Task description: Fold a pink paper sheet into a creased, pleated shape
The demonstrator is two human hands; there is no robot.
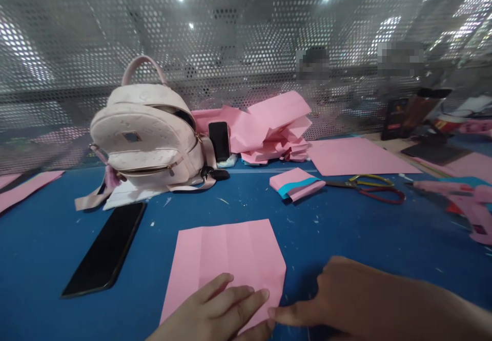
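A creased sheet of pink paper [226,259] lies on the blue table in front of me, its upper right corner angled. My left hand [226,313] rests flat on the lower part of the sheet, fingers stretched out. At the sheet's lower right edge, the extended digit of my right hand [342,295] touches the paper beside my left fingertips. The other fingers of the right hand are curled and mostly hidden; nothing shows in them. Beyond the sheet sits a small folded pink paper piece [298,183] with a blue band.
Scissors [378,187] and a pink glue gun [461,195] lie on the right. A black phone [107,248] and a pale backpack [146,131] are on the left. Crumpled pink paper [272,125], another phone [219,141] and a flat pink sheet [357,156] stand along the perforated screen.
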